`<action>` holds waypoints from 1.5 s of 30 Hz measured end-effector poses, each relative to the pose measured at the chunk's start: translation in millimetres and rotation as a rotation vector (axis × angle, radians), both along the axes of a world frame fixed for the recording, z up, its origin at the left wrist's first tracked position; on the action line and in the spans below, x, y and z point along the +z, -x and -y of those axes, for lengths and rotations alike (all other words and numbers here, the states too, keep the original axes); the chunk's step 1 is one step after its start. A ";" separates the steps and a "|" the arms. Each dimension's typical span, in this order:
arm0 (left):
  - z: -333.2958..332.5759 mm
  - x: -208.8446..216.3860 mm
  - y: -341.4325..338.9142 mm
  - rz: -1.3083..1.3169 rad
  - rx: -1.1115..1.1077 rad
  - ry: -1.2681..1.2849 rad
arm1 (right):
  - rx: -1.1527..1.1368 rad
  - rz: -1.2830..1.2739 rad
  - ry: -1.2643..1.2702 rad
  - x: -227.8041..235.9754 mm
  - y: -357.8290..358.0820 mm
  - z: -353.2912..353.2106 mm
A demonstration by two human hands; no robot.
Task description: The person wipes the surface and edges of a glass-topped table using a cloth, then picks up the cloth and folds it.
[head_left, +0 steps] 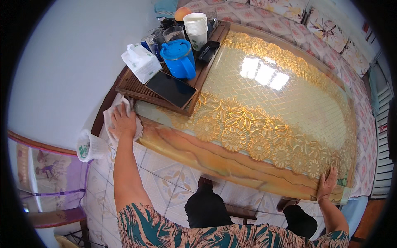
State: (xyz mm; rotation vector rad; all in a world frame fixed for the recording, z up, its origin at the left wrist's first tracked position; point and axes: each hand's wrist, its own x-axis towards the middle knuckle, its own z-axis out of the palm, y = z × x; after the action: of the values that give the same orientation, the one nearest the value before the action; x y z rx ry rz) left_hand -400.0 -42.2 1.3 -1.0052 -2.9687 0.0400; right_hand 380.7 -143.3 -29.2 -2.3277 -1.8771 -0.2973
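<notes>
At the left end of the table (244,177), my left hand (123,122) bears down on a pale cloth (108,115), which is bunched around the fingers and hangs over the corner. My right hand (326,184) lies on the near right edge of the table, fingers extended, with nothing in it. A clear cover with a gold lace pattern (240,118) spreads over the tabletop. Close to my left hand stands a slatted wooden tea tray (138,91) carrying a black phone (171,89), a tissue pack (141,63) and a blue lidded jug (178,58).
Also on the tray are stacked paper cups (196,31), clear cups (173,33) and a black case (209,51). A white-lined bin (90,145) stands below my left arm. Behind the table runs a sofa with a patterned cover (264,18). The floor is tiled (161,182).
</notes>
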 end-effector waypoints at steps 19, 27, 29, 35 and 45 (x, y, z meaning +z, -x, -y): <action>74.1 -21.8 -135.1 -0.036 -0.528 -0.087 | -0.081 -0.024 -0.010 9.1 24.5 -4.0; 61.9 -9.1 -266.3 0.026 -0.942 -0.240 | -0.057 -0.021 -0.099 7.5 24.1 -2.8; 39.1 -14.9 -270.4 -0.019 -0.906 -0.247 | -0.052 -0.013 -0.118 4.8 24.0 -3.0; -31.9 -16.7 -309.5 -0.004 -0.654 -0.139 | -0.054 -0.096 -0.090 8.8 26.6 -3.1; -50.3 -5.5 -535.0 0.209 -1.143 -0.150 | -0.010 -0.143 -0.151 16.6 26.4 -1.8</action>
State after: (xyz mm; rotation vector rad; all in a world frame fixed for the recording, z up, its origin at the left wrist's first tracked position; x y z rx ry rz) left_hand 135.0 8.1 -4.3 -2.5468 -2.0189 -0.2933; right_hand 354.3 -141.5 -12.6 -2.1977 -1.7152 -0.2565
